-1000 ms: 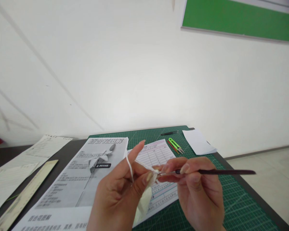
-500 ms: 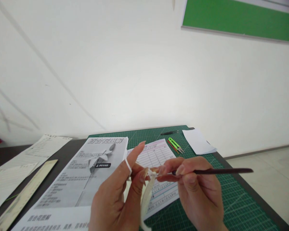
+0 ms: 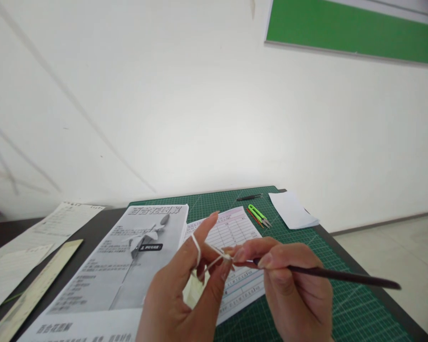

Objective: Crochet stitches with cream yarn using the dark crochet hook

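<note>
My left hand [image 3: 189, 285] pinches a small piece of pale crochet work [image 3: 196, 289] between thumb and fingers, its index finger raised. White yarn [image 3: 197, 249] loops round that index finger and runs taut to the stitches at the fingertips. From the right, my right hand [image 3: 292, 285] grips a crochet hook [image 3: 345, 274] with a dark handle, held like a pen. The hook's tip meets the work at the left fingertips; fingers partly hide it. Most of the crocheted piece lies behind my left thumb.
Printed pattern sheets [image 3: 92, 280] and a form [image 3: 235, 228] lie on the green cutting mat [image 3: 356, 304]. Beyond are green thread snips [image 3: 258, 215], black tweezers [image 3: 249, 197] and white paper [image 3: 294, 209]. A ruler [image 3: 39, 289] and handwritten sheets [image 3: 53, 228] lie left. A white wall [image 3: 199, 95] stands behind.
The hook's handle end has swung lower and outward to the right. My left hand has turned, so the pale strip that hung below is now behind the thumb, with the yarn strands showing taut.
</note>
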Action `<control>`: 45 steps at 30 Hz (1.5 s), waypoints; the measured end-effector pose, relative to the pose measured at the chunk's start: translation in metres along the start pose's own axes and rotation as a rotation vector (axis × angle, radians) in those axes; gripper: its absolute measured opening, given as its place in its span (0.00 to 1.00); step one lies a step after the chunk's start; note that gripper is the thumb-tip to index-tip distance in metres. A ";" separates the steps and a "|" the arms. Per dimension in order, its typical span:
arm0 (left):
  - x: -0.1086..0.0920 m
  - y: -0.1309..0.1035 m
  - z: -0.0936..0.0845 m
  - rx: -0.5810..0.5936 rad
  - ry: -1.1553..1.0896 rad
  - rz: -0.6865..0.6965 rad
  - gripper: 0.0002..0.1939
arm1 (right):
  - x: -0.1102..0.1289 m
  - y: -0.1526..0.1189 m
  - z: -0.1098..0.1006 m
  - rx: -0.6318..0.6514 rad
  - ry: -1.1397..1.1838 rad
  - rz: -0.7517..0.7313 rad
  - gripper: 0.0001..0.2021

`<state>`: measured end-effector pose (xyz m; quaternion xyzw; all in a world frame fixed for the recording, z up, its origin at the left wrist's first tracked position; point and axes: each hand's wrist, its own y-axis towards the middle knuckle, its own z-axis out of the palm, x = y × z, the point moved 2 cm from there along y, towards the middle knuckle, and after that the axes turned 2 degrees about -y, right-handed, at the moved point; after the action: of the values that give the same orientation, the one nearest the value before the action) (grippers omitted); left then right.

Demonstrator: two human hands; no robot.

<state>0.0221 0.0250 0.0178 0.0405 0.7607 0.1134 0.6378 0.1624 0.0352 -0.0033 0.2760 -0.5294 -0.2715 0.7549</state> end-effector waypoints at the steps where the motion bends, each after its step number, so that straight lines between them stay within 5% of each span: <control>1: 0.000 0.001 0.000 0.012 -0.008 -0.011 0.24 | 0.001 0.000 0.000 0.003 -0.004 -0.006 0.06; 21: 0.000 -0.008 0.006 -0.169 0.012 0.094 0.22 | 0.002 -0.008 0.003 0.081 -0.351 -0.229 0.09; 29: -0.001 0.003 0.005 0.089 -0.330 -0.196 0.30 | -0.001 -0.007 0.002 0.057 -0.241 -0.167 0.09; 36: -0.002 0.007 0.000 0.062 -0.432 -0.220 0.17 | 0.000 -0.007 0.001 0.049 -0.253 -0.134 0.08; 45: 0.001 0.008 0.002 0.086 -0.539 -0.275 0.20 | 0.000 -0.008 0.002 0.045 -0.263 -0.148 0.09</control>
<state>0.0238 0.0327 0.0185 -0.0074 0.5666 -0.0212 0.8237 0.1598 0.0295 -0.0084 0.2932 -0.6081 -0.3483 0.6504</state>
